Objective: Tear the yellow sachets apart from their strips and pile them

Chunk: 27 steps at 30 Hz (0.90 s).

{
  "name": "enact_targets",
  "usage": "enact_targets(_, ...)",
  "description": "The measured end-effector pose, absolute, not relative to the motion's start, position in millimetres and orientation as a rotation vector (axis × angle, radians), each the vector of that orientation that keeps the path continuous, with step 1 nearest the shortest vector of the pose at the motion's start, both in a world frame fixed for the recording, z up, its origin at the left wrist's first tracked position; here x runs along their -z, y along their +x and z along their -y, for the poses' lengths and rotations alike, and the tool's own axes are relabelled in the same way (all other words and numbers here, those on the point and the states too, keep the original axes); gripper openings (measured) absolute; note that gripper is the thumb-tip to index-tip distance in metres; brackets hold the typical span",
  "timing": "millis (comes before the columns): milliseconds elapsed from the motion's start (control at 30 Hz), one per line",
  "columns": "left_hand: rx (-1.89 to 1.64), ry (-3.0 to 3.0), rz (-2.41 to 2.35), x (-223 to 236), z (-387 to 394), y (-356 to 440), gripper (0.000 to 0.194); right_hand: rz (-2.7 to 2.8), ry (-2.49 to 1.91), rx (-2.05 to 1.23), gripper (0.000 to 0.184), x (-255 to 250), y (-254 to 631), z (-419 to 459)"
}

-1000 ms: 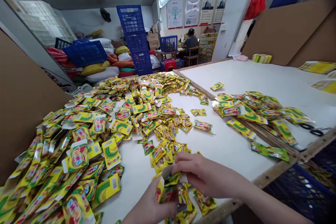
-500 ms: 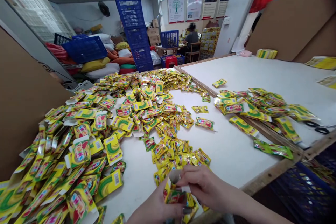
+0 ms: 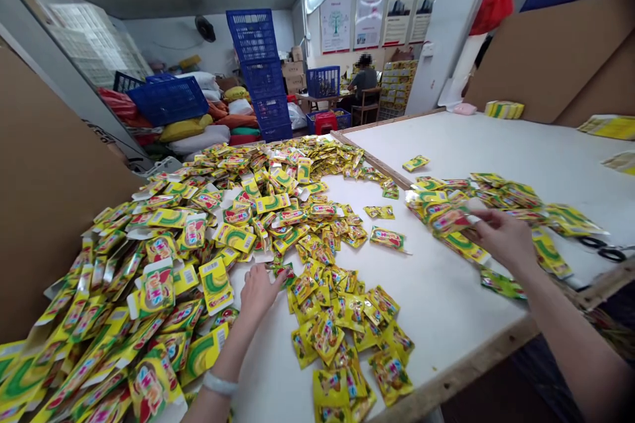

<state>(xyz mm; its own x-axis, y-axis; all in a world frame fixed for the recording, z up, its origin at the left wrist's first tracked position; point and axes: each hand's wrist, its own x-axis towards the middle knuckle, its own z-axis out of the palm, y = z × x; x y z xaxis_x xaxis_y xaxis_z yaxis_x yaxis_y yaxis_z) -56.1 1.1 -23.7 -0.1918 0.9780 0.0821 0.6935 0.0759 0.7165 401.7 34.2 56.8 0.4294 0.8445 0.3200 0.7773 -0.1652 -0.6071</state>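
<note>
My left hand [image 3: 259, 291] reaches forward onto the white table [image 3: 436, 291], fingers curled down at the edge of a spread of small yellow sachets [image 3: 342, 317], beside a big heap of flat yellow-green cartons [image 3: 163, 258]. What its fingertips press on is hidden. My right hand [image 3: 500, 238] is stretched out to the right and pinches the white end of a filled yellow carton [image 3: 449, 219]. That carton lies on a pile of similar cartons [image 3: 496, 205] across a wooden strip [image 3: 501, 258].
Brown cardboard sheets [image 3: 44, 211] stand at the left and far right. Black scissors [image 3: 602, 248] lie past the right pile. Blue crates [image 3: 255, 73] and sacks fill the background, where a person [image 3: 364, 79] sits at a desk. The table's front edge [image 3: 471, 367] is close.
My hands were together near the front edge, working on one carton. They have now parted: the right has carried the carton to the right pile, and the left has moved forward to the sachets.
</note>
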Motion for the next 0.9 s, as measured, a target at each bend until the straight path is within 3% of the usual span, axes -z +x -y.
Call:
enact_targets(167,-0.977,1.563,-1.936,41.0,-6.4,-58.6,0.029,1.476,-1.975,-0.021,0.029,-61.0,346.1,-48.4)
enact_targets(267,-1.004,1.48,-1.817,39.5,-1.8,-58.9,0.026,1.801,-1.825,-0.282,0.014,-29.5,238.9,-36.9)
enact_targets(433,-1.032,1.26,-1.575,23.9,14.5,-69.6,0.047,2.081,-1.564,-0.609,0.019,15.8,118.5,-20.9)
enact_targets(533,-1.071,1.13,-1.486,17.3,30.9,-73.0,0.053,2.068,-1.464,-0.763,0.007,17.9,118.9,-24.7)
enact_targets(700,-1.134,0.985,-1.375,15.5,54.9,-50.1,0.063,1.884,-1.264,-0.961,0.022,4.9,146.1,-7.5)
enact_targets(900,-1.097,0.863,-1.099,-2.0,70.2,-6.5,0.054,1.521,-1.056,-1.148,0.012,4.3,152.3,36.4)
